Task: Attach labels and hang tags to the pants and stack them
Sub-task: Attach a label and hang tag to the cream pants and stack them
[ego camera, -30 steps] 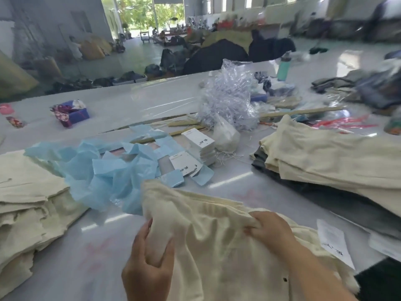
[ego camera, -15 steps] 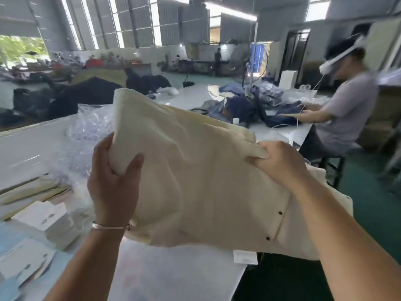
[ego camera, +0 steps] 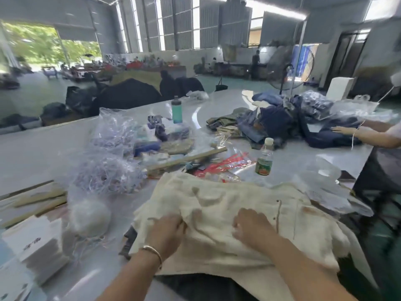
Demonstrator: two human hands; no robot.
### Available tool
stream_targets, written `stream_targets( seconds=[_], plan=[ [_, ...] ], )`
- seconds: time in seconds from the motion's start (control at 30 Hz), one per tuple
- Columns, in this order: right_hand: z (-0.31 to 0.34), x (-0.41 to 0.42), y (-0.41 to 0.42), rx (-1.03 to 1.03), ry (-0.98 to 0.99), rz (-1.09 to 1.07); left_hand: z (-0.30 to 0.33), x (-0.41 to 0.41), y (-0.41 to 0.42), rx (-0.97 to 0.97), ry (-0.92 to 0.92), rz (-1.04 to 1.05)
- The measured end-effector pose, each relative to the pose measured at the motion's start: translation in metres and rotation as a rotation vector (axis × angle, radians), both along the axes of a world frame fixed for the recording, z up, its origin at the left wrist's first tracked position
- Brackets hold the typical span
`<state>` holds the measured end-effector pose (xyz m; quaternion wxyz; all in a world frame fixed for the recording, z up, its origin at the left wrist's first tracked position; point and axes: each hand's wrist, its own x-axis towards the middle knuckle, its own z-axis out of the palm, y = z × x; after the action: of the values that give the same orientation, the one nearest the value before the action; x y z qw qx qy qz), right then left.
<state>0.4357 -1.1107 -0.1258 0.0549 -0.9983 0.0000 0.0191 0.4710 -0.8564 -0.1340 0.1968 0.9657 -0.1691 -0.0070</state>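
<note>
pressing cream pants flat: left hand, right hand.

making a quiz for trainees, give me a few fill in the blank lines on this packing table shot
1. Both hands, the left hand and the right hand, rest on the ____-coloured pants.
2. The bracelet is worn on the ____ wrist.
3. The small bottle with the green label stands ____ on the table.

Missing words: cream; left; upright
</note>
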Motion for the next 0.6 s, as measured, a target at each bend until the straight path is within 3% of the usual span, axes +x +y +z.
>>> stream_targets(
  seconds=[0.1, 0.27, 0.4, 0.6],
  plan=[
    [-0.014, 0.005, 0.002, -0.018, -0.023, 0.005, -0.036, -0.005, 0.002, 0.089, 0.017, -0.054],
    [0.014, 0.007, 0.047, 0.432, -0.18, -0.028, -0.025, -0.025, 0.034, -0.076, 0.131, -0.007],
    [0.033, -0.007, 0.145, 0.788, -0.18, 0.153, -0.007, -0.077, 0.114, -0.225, 0.098, 0.179],
    [0.038, -0.059, 0.352, 1.055, 0.104, 0.534, 0.028, -0.211, 0.296, -0.316, -0.091, 0.642]
  ],
)
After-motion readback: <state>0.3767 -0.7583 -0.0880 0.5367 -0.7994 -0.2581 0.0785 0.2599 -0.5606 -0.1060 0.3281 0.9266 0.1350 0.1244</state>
